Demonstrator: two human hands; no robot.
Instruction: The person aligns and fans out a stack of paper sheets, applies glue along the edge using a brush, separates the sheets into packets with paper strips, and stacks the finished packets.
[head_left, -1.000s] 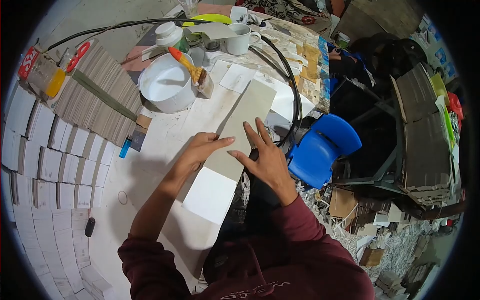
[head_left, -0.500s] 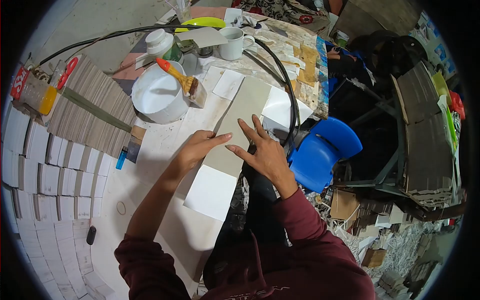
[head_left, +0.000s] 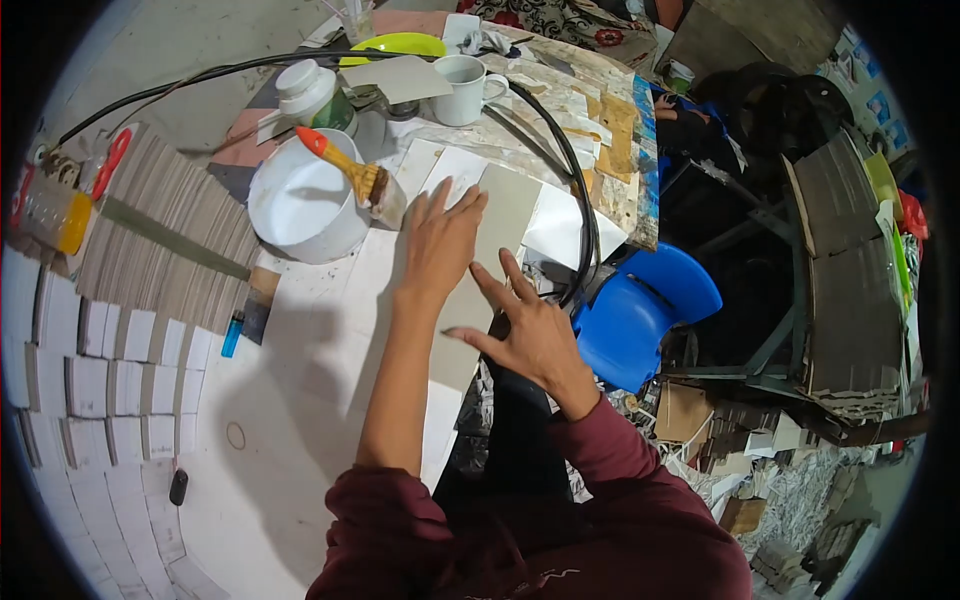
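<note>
Left hand has shifted up from mid-edge to the far part of the grey board, fingertips near the white sheet. Right hand stays about where it was, over the board's right edge. I read this as attention moving to the far end — board lying lengthwise on the table. Left grip: fingers extended, nothing clasped. Right grip: digits spread wide, nothing clasped — pressure I cannot tell.

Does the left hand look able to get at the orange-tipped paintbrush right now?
Probably yes: the left hand is close to the paintbrush, near its bristle end, and nothing visible stands between them.
</note>
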